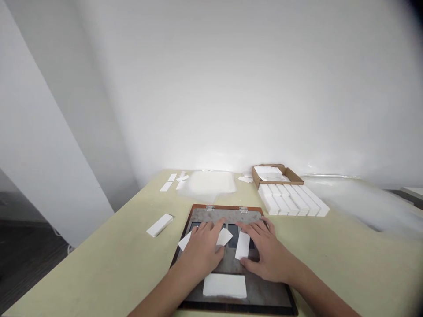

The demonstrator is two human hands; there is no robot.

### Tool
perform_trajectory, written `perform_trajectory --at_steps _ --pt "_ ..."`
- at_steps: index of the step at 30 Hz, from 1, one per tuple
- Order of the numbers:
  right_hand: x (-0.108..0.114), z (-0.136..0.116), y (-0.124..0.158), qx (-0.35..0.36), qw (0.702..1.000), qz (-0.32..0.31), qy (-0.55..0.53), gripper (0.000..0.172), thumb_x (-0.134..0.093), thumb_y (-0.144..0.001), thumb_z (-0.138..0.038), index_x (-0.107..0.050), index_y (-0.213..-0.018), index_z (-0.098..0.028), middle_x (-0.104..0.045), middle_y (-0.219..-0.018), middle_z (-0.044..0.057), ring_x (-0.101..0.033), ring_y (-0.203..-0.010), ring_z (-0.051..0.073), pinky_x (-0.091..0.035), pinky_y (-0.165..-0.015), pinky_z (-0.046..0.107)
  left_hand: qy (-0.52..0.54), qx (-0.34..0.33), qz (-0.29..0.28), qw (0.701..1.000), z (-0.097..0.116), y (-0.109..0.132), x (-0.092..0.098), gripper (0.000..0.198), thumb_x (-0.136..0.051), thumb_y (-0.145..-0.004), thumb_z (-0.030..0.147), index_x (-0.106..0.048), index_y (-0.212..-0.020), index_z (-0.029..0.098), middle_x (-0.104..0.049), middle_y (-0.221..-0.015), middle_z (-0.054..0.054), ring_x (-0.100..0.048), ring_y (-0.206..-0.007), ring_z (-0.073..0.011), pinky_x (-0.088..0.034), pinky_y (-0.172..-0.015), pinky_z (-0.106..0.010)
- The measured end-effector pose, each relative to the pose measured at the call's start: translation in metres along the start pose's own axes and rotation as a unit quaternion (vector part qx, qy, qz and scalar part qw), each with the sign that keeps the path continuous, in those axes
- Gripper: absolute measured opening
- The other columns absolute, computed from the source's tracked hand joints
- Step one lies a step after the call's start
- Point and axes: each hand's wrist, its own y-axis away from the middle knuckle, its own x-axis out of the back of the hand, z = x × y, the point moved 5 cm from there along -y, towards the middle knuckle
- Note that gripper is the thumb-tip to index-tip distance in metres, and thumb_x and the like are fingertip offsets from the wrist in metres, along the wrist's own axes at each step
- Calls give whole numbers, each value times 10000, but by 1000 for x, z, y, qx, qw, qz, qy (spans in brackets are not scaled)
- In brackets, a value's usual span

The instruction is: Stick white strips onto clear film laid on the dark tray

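A hinged metal plate in a brown wooden frame (264,288) lies before me, with dark rectangular recesses (233,240) in its upper half. My left hand (205,248) rests over the recesses on the left, fingers stretched out, partly covering one white card (185,240) on its left side and another white card (225,237) on its right. What its fingertips touch is partly hidden. My right hand (262,248) spans a small white card (243,245) lengthwise, thumb at the near end and index finger at the far end. A larger white block (224,285) lies on the plate's near part.
A small stack of white cards (160,225) lies left of the plate on the yellowish table (109,264). Loose white cards (172,177) and a clear plastic bag (209,182) are at the back. An open cardboard box (279,174) stands behind rows of white blocks (294,200); plastic sheeting (363,200) lies right.
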Motion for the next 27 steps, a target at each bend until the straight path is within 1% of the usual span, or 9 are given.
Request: perform_trajectory --at_steps 3,5,7,9,13,16,21,24,27 --pt "11 6 -5 18 1000 7 0 814 -708 -817 -382 -416 -1571 -285 -638 -1361 103 -507 -1319 340 -77 -1246 614 11 -2 6 1000 9 -1 3 719 -629 -882 248 -438 -1575 288 -679 -1289 -128 -582 -1275 -362 -422 -1048 -496" --pt "19 12 -10 34 999 7 -1 790 -697 -835 -390 -423 -1568 -281 -635 -1366 107 -499 -1323 341 -69 -1246 618 21 -13 13 1000 18 -2 5 724 -621 -950 378 -366 -1619 272 -676 -1283 -140 -576 -1272 -371 -410 -1056 -515" --pt "23 20 -16 51 999 -1 -5 787 -706 -832 -394 -438 -1563 -282 -635 -1375 108 -500 -1314 341 -112 -1240 612 28 -42 11 999 26 -4 7 780 -591 -988 556 -302 -1652 268 -661 -1307 -152 -561 -1274 -382 -386 -1077 -542" --pt "23 30 -19 66 998 -17 -12 800 -727 -816 -405 -452 -1559 -290 -630 -1405 102 -500 -1315 342 -176 -1229 596 30 -97 -6 995 30 -7 9 822 -623 -960 645 -319 -1648 314 -635 -1360 -137 -539 -1293 -383 -361 -1105 -549" --pt "15 49 -16 57 997 -28 -33 860 -744 -824 -472 -414 -1593 -277 -578 -1483 121 -472 -1365 359 -260 -1208 584 29 -220 -79 972 24 -13 8 874 -840 -830 534 -411 -1586 447 -578 -1493 -41 -493 -1378 -356 -314 -1184 -518" --pt "7 58 -10 37 998 -24 -53 898 -751 -823 -463 -374 -1616 -273 -564 -1484 128 -457 -1388 360 -296 -1196 577 28 -261 -112 958 14 -21 3 793 -781 -902 487 -400 -1596 443 -568 -1531 -32 -461 -1428 -349 -270 -1224 -532" --pt "6 63 -6 13 996 -18 -86 855 -752 -838 -450 -392 -1601 -314 -566 -1472 99 -449 -1397 341 -245 -1232 567 28 -256 -143 955 -8 -26 -4 844 -703 -947 582 -276 -1657 426 -445 -1649 -44 -345 -1526 -385 -180 -1269 -600" --pt "10 63 -7 10 996 -18 -89 820 -736 -871 -501 -396 -1594 -317 -551 -1491 94 -438 -1404 338 -219 -1246 571 34 -238 -179 954 -26 -22 1 898 -703 -959 439 -160 -1673 476 -343 -1712 14 -189 -1606 -398 -87 -1286 -643" --pt "11 60 -7 19 996 -22 -86 826 -713 -896 -566 -378 -1606 -306 -535 -1507 97 -433 -1410 333 -240 -1244 553 42 -230 -211 949 -38 -20 6 910 -695 -951 366 -148 -1667 496 -288 -1732 41 -119 -1621 -426 -52 -1278 -678"
